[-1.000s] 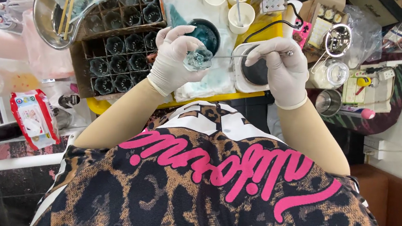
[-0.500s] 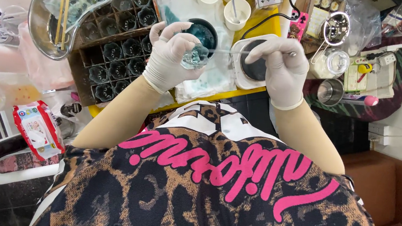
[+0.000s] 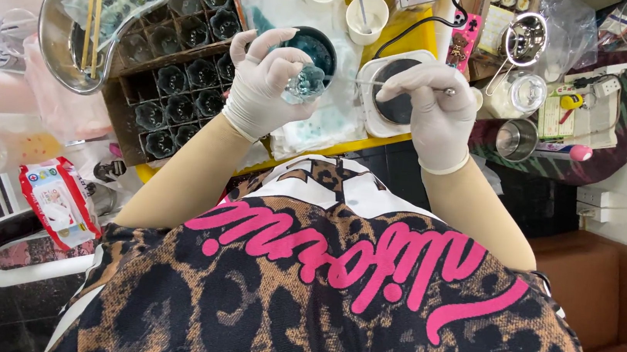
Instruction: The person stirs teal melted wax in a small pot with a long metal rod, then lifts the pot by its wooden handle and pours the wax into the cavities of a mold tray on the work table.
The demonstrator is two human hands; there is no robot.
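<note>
Both of my hands wear white gloves. My left hand (image 3: 265, 85) grips a small clear glass jar (image 3: 306, 82), tilted toward the right. My right hand (image 3: 429, 107) pinches a thin metal rod (image 3: 374, 82) whose tip reaches to the jar's mouth. Just behind the jar sits a dark bowl of blue-green liquid (image 3: 315, 48) on a stained white cloth (image 3: 319, 118). Under my right hand lies a white scale with a round black plate (image 3: 395, 103).
A crate of several empty glass jars (image 3: 176, 84) stands at the left, with a steel bowl holding chopsticks (image 3: 94, 13) over it. White cups (image 3: 365, 14), a metal cup (image 3: 517, 139), a strainer (image 3: 526, 39) and a glass jar (image 3: 524, 93) sit farther back and right.
Both hands stay together over the cloth; the jar and rod have shifted only slightly, and the view has moved a little.
</note>
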